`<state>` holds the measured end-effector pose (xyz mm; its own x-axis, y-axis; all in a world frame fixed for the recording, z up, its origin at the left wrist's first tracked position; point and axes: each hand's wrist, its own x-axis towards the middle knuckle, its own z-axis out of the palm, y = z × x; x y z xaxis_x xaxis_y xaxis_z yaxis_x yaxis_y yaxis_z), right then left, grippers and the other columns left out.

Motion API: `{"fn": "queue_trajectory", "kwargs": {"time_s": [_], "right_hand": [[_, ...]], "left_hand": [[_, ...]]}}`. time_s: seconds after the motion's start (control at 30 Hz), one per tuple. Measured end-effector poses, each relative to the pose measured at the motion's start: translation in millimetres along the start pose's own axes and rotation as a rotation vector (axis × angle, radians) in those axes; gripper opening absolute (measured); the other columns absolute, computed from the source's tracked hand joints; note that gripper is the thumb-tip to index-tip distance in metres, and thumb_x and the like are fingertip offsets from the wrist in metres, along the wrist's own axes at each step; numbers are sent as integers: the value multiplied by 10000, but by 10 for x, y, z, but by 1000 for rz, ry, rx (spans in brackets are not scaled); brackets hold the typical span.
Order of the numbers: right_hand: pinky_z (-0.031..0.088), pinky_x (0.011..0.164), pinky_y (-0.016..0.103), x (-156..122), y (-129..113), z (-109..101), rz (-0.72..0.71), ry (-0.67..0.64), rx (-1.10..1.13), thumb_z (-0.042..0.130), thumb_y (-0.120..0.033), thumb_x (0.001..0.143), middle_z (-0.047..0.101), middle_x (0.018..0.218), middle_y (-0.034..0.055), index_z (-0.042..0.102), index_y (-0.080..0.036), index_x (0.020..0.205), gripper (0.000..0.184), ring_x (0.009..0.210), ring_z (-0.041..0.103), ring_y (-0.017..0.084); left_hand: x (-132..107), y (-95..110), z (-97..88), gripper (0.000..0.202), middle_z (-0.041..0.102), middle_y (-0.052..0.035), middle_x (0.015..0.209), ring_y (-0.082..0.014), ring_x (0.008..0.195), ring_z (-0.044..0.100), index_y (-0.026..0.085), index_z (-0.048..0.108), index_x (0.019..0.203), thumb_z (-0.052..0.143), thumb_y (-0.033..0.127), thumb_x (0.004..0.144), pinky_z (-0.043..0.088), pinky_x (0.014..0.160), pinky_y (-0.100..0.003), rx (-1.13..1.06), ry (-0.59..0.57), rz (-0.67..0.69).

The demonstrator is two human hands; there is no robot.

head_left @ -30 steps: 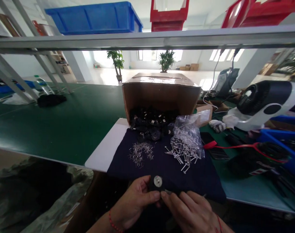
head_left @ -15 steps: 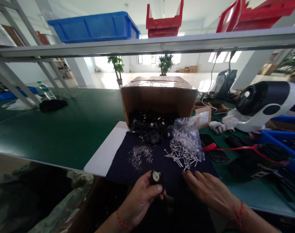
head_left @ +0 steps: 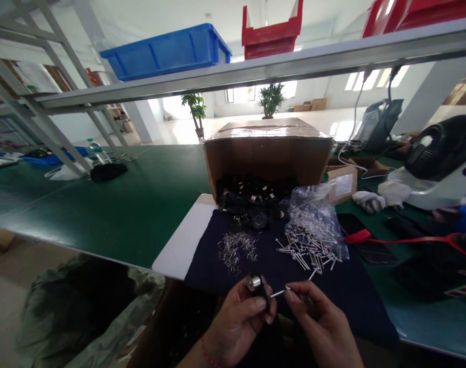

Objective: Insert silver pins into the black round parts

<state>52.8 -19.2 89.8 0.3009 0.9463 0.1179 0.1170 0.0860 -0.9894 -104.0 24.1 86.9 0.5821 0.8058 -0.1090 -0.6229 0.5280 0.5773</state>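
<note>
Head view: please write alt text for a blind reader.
The left hand holds a small black round part, the right hand a thin metal pin against it. Beyond, loose pins and nails lie on dark cloth before a cardboard box of black parts.

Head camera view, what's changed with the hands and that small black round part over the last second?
The right hand has come in from spread open over the navy cloth, and its fingers now pinch a thin metal pin pointing at the black round part. The left hand still holds that part, turned so its metal end faces up and left. The cardboard box and clear plastic bag stayed put.
</note>
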Motion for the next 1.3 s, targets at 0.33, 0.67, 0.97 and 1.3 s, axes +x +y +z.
{"fn": "queue_trajectory", "kwargs": {"time_s": [0.33, 0.67, 0.97, 1.3], "right_hand": [[504, 582, 228, 98, 78, -8, -366, -147, -331, 570, -345, 968, 661, 796, 22, 666, -221, 902, 170, 679, 648, 157], [302, 470, 296, 254, 237, 206, -771, -89, -1096, 363, -172, 1013, 581, 678, 6, 578, -220, 770, 329, 486, 553, 142], [483, 684, 311, 520, -202, -177, -537, -277, -578, 406, -515, 1036, 676, 789, 49, 667, -235, 789, 456, 757, 632, 197], [225, 368, 211, 628, -166, 295, 141, 13, 221, 500, -735, 900, 443, 464, -53, 416, -224, 604, 596, 374, 343, 73]], "left_hand": [[47, 200, -33, 252, 605, -13, 794, -97, 633, 558, 133, 670, 894, 801, 181, 683, 383, 567, -230, 108, 13, -25], [437, 548, -129, 230, 588, 17, 674, -95, 603, 549, 168, 547, 814, 682, 180, 628, 388, 550, -219, 558, -17, -277], [581, 582, -67, 200, 592, 40, 569, -90, 518, 508, 176, 563, 754, 590, 119, 565, 383, 528, -217, 729, -66, -378], [624, 569, -27, 177, 572, 43, 557, -91, 500, 501, 177, 585, 747, 595, 136, 574, 378, 497, -212, 811, -88, -384]]}}
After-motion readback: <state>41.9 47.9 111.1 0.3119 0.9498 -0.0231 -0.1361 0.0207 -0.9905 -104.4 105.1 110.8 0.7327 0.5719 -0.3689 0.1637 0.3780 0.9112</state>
